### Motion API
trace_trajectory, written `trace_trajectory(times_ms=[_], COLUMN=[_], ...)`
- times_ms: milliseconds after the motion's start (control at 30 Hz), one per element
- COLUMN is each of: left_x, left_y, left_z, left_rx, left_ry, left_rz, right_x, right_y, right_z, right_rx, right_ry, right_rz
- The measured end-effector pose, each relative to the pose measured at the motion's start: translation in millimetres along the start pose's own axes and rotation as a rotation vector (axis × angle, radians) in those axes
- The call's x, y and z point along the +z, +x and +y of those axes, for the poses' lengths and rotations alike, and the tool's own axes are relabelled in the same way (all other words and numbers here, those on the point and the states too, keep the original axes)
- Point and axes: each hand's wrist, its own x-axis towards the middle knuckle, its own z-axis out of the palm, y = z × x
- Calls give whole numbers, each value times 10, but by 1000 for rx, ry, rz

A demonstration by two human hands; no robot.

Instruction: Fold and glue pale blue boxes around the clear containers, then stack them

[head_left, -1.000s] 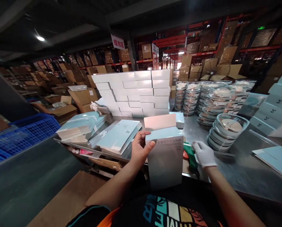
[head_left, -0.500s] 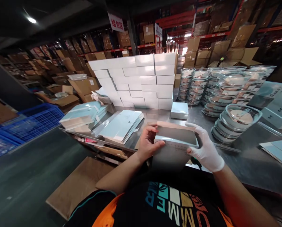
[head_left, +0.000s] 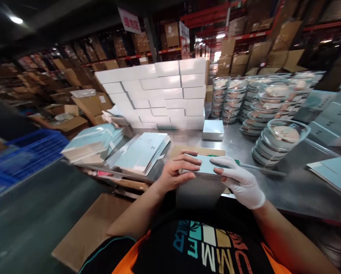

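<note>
Close to my body, a light-blue carton box [head_left: 200, 188] stands between my hands, its pale blue top [head_left: 206, 164] lying flat. My bare left hand [head_left: 179, 169] grips the box's left side, fingers over the top and thumb at the near edge. On the right side, my right hand [head_left: 241, 180], in a white glove with bare thumb tip, holds the box, fingers stretched over its top. A piece of brown cardboard [head_left: 178, 151] lies behind the box, partly covered. The box's lower part sinks into shadow near my shirt.
A wall of white boxes [head_left: 167, 93] stands at the back, a small box [head_left: 213, 130] before it. Flat cartons [head_left: 141, 152] and another pile [head_left: 87, 142] lie left. Stacked clear round containers [head_left: 276, 146] stand right on the metal table [head_left: 273, 190]. A blue crate [head_left: 30, 156] is far left.
The box's top, open half a second ago with its inside showing, is now folded down flat. Both hands have moved over it and slightly left in view. Green-marked cardboard now shows behind.
</note>
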Motion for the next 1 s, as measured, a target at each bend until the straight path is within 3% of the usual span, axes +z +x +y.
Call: trace_trajectory(times_ms=[100,200,300,367,433,467,567,633,700,800,900,1000], left_x=[-207,-243,-134,-147,-290,-394,-663,-693,-587,-316,-90,88], left_y=[180,383,469,458,410,377,260,175,84,-64,-197,-248], left_z=[189,394,511,512,447,390,149,-24,-165,-310,-426,-544], left_rx=[-90,-161,-153,-163,-209,-232,-270,-349,-490,-664,-727,-757], left_ry=[130,276,337,359,344,323,200,19,-192,-408,-502,-628], left_rz=[-214,-485,-523,-448,-270,-121,484,722,732,589,543,495], right_x=[126,336,368,151,-265,-521,-1287,-1673,-1929,-2140,-2204,-2135], right_y=[21,86,176,207,194,172,70,19,19,98,176,215], right_z=[-18,-67,-71,30,239,373,778,969,1066,1076,1031,1003], right_rx=[-83,-157,-194,-155,-16,88,441,514,526,535,521,461], right_ry=[-190,-344,-392,-450,-587,-686,-984,-1006,-999,-1057,-1138,-1174], right_rz=[20,-11,-77,-68,56,175,454,455,405,399,412,342])
